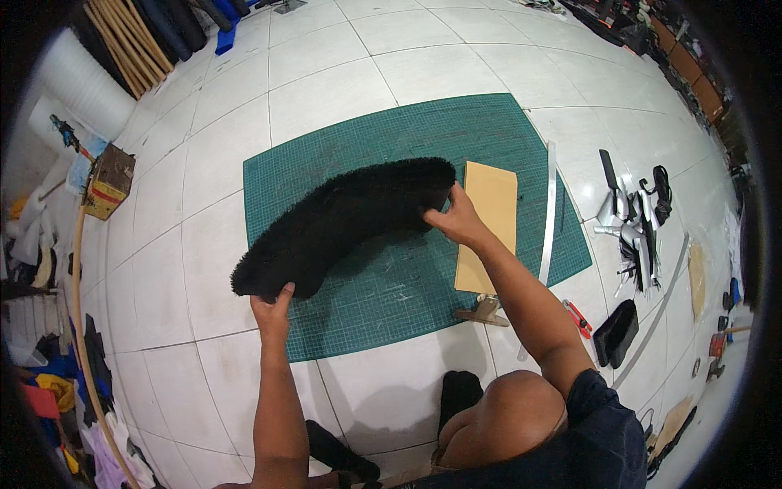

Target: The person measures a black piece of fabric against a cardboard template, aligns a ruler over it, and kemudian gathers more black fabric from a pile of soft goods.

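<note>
A long curved strip of black furry fabric (350, 208) is stretched between my two hands above a green cutting mat (391, 301). Its lower left end is pinched by my left hand (273, 308), the thumb lying on top. At the upper right end, my right hand (456, 216) grips the strip with thumb and fingers. Just beside my right hand lies a tan rectangular board (493, 244) with a metal clip (483, 312) at its near end. The undersides of the fabric and some fingertips are hidden.
A steel ruler (550, 220) lies along the mat's right side. Near it are a red cutter (578, 318), a black folded piece (617, 332) and a pile of silver and black scraps (635, 228). A wooden box (110, 181) and fabric rolls (175, 24) stand at the left.
</note>
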Demonstrator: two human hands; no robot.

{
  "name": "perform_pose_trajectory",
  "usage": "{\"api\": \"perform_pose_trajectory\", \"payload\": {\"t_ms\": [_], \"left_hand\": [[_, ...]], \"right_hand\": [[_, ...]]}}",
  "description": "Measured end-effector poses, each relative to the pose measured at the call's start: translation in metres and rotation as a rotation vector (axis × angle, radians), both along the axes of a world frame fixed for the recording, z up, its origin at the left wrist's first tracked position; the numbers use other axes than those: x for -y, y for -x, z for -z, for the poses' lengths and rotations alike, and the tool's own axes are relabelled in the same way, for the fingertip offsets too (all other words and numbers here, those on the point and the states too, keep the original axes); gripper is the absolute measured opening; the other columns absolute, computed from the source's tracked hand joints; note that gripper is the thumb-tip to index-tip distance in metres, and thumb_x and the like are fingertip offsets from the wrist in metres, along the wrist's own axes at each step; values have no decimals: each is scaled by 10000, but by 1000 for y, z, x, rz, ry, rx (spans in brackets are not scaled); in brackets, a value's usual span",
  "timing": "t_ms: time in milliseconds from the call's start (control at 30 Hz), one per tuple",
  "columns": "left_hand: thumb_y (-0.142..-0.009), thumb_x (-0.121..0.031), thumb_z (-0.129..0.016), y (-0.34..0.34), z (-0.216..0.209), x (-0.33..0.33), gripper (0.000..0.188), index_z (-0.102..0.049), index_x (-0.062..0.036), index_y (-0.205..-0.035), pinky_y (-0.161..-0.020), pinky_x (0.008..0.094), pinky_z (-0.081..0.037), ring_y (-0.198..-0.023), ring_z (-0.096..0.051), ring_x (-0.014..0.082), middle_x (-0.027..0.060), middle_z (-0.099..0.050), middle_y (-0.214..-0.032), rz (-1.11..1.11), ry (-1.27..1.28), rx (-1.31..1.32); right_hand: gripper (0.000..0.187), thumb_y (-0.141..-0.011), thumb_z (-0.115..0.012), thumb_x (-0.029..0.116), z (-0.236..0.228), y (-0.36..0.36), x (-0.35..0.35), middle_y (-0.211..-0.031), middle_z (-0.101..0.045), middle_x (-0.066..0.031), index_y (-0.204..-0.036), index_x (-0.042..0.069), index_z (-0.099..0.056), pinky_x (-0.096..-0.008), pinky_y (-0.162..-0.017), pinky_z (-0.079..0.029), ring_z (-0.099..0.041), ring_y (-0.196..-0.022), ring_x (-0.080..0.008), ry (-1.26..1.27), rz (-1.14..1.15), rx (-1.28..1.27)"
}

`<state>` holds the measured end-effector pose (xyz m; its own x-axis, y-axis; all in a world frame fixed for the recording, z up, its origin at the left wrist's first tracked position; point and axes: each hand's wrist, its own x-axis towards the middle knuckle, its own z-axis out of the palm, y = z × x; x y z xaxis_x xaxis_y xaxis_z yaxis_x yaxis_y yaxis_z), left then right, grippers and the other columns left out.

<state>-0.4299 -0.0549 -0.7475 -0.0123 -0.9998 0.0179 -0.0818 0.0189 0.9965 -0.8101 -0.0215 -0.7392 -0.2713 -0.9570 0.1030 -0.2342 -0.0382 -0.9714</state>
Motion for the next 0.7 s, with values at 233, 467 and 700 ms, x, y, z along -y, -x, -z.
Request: {"api": "perform_pose_trajectory", "payload": {"t_ms": [233,467,700], "left_hand": [[-826,-26,-754,-4,12,6,530,-505,59,-1286,-1038,348,-438,-1163,-584,228,141,-604,-1255,103,26,-49],[-883,-63,-723,-2,9,5,331,-608,55,-1169,-986,318,-459,-1096,-618,202,129,-664,-1166,-4,23,-10],[-908,-136,-719,15,10,3,331,-632,45,-1171,-964,303,-460,-1062,-623,185,112,-684,-1133,-158,43,45]], "right_hand": [[735,-696,-731,159,15,11,2,-1229,-587,-130,-1365,24,-457,-385,-1030,-415,-539,-1185,-254,-46,31,-96],[530,-777,-759,141,22,-2,13,-1165,-645,-101,-1250,14,-556,-364,-947,-474,-604,-1087,-207,-6,17,142],[318,-865,-732,119,17,-6,16,-1074,-695,-90,-1142,-4,-633,-337,-885,-503,-644,-977,-177,91,28,167]]}}
